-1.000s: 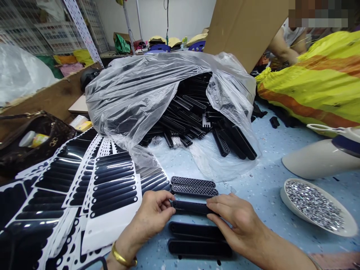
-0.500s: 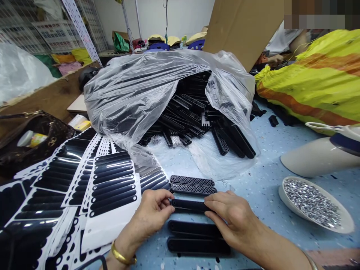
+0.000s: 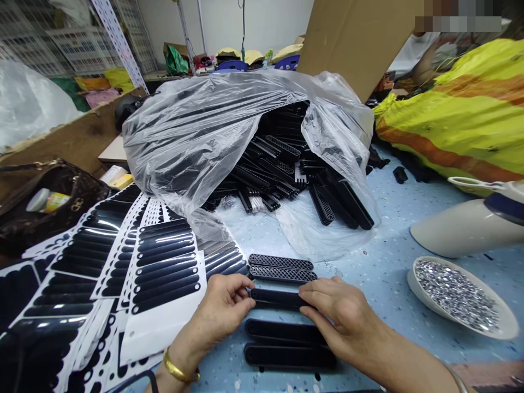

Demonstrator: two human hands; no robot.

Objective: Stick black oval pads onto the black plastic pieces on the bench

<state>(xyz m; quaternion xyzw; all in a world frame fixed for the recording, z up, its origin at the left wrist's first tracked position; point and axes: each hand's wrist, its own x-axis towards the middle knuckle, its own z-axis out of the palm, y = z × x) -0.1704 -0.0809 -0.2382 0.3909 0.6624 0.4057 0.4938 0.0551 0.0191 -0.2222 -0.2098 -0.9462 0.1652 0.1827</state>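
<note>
A slim black bar (image 3: 274,297) lies across the blue speckled table between my hands. My left hand (image 3: 227,303) pinches its left end with thumb and fingers. The right end is held between the thumb and fingers of my right hand (image 3: 333,305). Just beyond it are two black bars with a lattice surface (image 3: 282,267), side by side. Nearer to me lie two smooth black bars (image 3: 289,356), the upper one partly under my right hand.
Sheets of black strips (image 3: 166,267) spread at the left. A clear plastic bag (image 3: 184,131) of black parts stands behind. At the right are a bowl of small metal pieces (image 3: 458,295), a pale jug (image 3: 462,226) and a yellow sack (image 3: 458,120).
Both hands keep the same hold on the bar. The view has shifted very slightly, and the person's arm at the back right has moved a little.
</note>
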